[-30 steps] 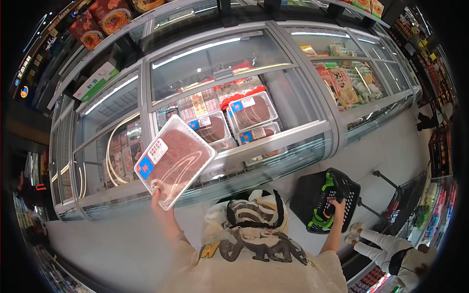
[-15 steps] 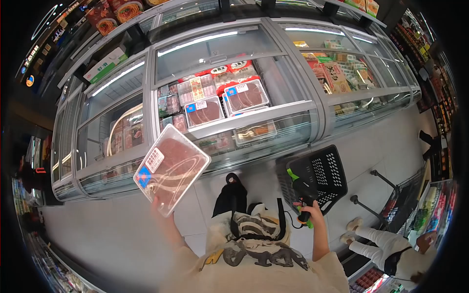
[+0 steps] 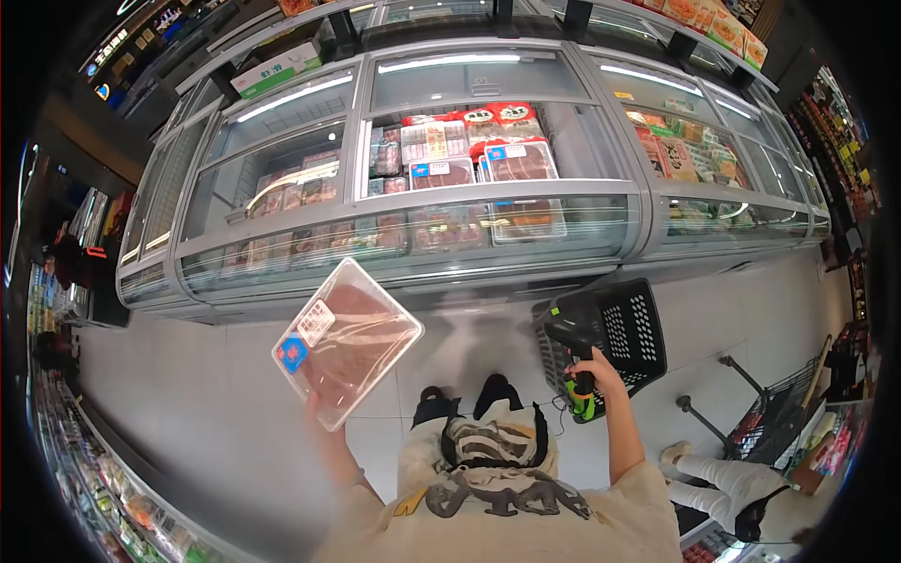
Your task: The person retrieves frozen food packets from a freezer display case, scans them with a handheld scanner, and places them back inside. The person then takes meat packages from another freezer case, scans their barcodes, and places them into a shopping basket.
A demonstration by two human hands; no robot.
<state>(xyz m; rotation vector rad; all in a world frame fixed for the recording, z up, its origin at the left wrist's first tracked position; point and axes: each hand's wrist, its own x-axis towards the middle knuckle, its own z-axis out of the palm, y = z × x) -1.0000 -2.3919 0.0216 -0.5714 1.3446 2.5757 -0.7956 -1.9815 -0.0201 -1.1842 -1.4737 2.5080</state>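
Observation:
My left hand (image 3: 324,419) grips the lower corner of a clear-wrapped tray of reddish-brown meat (image 3: 349,330). The tray is tilted, with a white label and a blue sticker facing up; some of the fingers are hidden behind it. My right hand (image 3: 596,372) is closed round a black and green handle (image 3: 584,401), with a thin cord hanging beside it. Just beyond that hand is a black shopping basket (image 3: 633,319) with a perforated side. How the handle joins the basket is hard to make out.
A glass-topped freezer (image 3: 422,274) runs across the front. Through its open section show stacked meat trays (image 3: 519,161) and red-topped packs (image 3: 497,120). At the right are a dark shopping trolley (image 3: 774,413) and a person in white trousers (image 3: 709,469). Shelves (image 3: 103,488) line the lower left.
The freezer has shifted right and farther away in view. The meat tray has moved slightly right and down. The basket has stayed close to my right hand. Both my feet now show.

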